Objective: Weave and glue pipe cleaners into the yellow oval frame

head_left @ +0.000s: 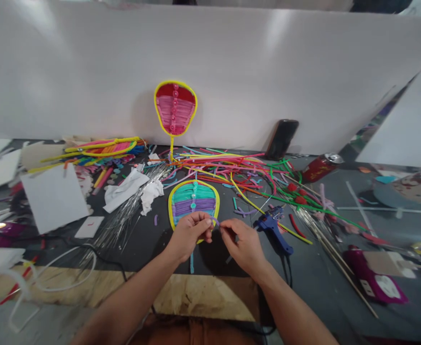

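A short purple pipe cleaner (215, 220) is stretched between my two hands. My left hand (193, 232) pinches one end, and the fingertips of my right hand (239, 239) close on the other. Beneath my left hand lies a fan-shaped piece (193, 195) with a yellow rim, teal and purple rows and a line of buttons down its middle; its lower part is partly covered by the hand. A teal stem (192, 261) sticks out below it. Just right of my right hand rests a blue glue gun (273, 230).
Against the white panel stands a pink and red fan-shaped piece (175, 110) with a yellow rim. Loose pipe cleaners (225, 165) are heaped behind my hands. A phone (282, 139), a red can (321, 167) and a purple glue gun (376, 278) are on the right, white paper (54, 199) on the left.
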Tool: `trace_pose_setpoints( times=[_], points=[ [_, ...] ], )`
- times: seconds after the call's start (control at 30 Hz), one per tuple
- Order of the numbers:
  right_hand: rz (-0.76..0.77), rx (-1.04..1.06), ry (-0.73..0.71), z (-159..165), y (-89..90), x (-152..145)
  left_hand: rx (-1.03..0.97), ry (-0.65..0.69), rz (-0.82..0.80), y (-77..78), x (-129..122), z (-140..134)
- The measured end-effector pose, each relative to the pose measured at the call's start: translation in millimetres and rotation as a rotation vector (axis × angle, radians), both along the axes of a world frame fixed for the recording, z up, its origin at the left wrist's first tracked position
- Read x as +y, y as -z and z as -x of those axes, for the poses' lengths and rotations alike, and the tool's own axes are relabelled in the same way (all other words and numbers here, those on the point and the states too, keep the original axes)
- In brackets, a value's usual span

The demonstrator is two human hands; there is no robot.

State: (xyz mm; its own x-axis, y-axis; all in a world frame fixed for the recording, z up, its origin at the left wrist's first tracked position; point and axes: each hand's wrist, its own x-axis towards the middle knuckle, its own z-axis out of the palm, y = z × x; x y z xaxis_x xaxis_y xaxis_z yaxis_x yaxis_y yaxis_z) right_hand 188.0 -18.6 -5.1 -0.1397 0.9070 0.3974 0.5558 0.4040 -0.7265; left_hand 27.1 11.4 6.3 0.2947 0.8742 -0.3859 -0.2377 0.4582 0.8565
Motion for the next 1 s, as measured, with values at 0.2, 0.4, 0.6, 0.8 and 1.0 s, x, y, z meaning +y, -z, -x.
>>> trace_pose_setpoints(
  times=[0.2, 0.4, 0.6, 0.8, 1.0],
  points=[
    [0.089, 0.066, -0.036, 6, -0.6, -3, -0.07, -0.052, 0.019, -1.1, -1, -2],
    [-0.011, 0.005, -0.077, -10, -6.8, 3, -0.029, 0.127, 0.011, 1.4, 4, 8],
    [-0.087, -0.05, -0.146, -15, -8.3, 6, 0.035, 0.291, 0.046, 2.8, 3, 11],
    [-0.111, -0.083, -0.081, -14, -7.7, 5, 0.088, 0.345, -0.006, 0.6, 2, 11],
    [-0.136, -0.159, -0.048, -9, -4.2, 2, 0.063, 0.133, -0.028, -0.6, 2, 4]
  ],
)
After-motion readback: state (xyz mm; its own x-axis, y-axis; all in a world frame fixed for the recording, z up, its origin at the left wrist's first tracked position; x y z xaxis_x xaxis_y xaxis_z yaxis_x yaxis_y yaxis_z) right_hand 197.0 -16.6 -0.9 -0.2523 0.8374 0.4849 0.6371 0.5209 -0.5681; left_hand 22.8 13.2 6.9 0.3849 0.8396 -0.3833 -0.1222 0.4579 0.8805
